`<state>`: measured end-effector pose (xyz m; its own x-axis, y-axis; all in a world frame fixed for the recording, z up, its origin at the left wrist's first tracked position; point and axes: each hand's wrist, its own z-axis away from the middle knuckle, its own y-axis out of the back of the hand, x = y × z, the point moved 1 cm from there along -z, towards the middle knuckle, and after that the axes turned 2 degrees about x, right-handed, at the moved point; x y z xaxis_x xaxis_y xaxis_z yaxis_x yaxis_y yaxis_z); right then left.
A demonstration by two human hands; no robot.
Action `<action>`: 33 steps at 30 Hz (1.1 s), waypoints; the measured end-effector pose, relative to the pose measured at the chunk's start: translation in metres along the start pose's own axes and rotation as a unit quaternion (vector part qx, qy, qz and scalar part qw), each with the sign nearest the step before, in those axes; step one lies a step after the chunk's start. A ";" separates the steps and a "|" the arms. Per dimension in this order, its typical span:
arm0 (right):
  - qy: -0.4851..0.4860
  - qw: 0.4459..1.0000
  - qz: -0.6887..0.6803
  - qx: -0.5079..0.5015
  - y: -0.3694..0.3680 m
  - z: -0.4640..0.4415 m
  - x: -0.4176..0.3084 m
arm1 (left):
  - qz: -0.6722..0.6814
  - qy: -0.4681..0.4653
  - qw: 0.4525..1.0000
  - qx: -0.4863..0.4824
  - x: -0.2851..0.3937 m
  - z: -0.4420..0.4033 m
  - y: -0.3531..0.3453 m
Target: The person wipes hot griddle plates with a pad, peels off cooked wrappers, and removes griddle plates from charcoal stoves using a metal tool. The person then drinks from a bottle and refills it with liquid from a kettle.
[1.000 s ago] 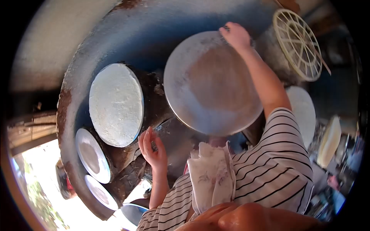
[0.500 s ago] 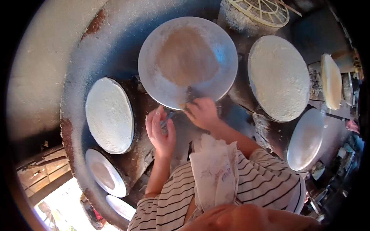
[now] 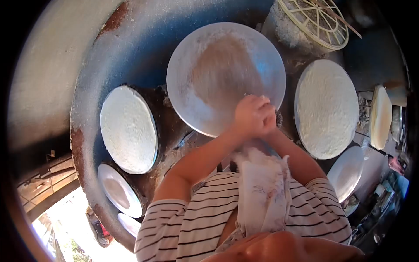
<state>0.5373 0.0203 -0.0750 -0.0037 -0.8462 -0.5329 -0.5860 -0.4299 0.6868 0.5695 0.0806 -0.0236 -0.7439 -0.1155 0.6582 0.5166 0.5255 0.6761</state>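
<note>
My left hand (image 3: 249, 114) and my right hand (image 3: 269, 120) are pressed together over the lower right edge of a large round metal plate (image 3: 224, 76). Their fingers are closed, and anything between them is hidden or too small to name. The plate has a brown patch in its middle and a pale powdery rim. To its left lies a round plate covered with a white layer (image 3: 128, 129). On its right is another round plate with a similar white layer (image 3: 326, 109).
A pale spoked lid (image 3: 312, 22) with a stick tops a container at the upper right. Smaller round plates (image 3: 119, 191) stand at the lower left. Another metal plate (image 3: 347, 172) and a stack of pale discs (image 3: 380, 118) are at the right.
My right hand has come down from the plate's top edge to its lower edge. My left hand has moved right, and the two hands now meet.
</note>
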 end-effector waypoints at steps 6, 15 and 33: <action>0.018 0.995 -0.020 -0.099 -0.043 -0.158 0.079 | -0.130 0.052 0.978 0.156 -0.127 -0.136 0.040; 0.061 0.978 -0.129 -0.150 -0.003 -0.024 0.038 | -0.025 0.084 0.981 0.174 -0.029 -0.013 0.023; 0.175 0.926 -0.265 -0.202 -0.086 -0.107 -0.021 | -0.132 0.154 0.927 0.315 -0.103 0.009 0.085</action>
<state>0.6742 0.0408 -0.0700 0.5024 -0.5023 -0.7038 -0.0780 -0.8370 0.5416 0.6858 0.1441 -0.0368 -0.6032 -0.4941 0.6261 -0.0888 0.8217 0.5629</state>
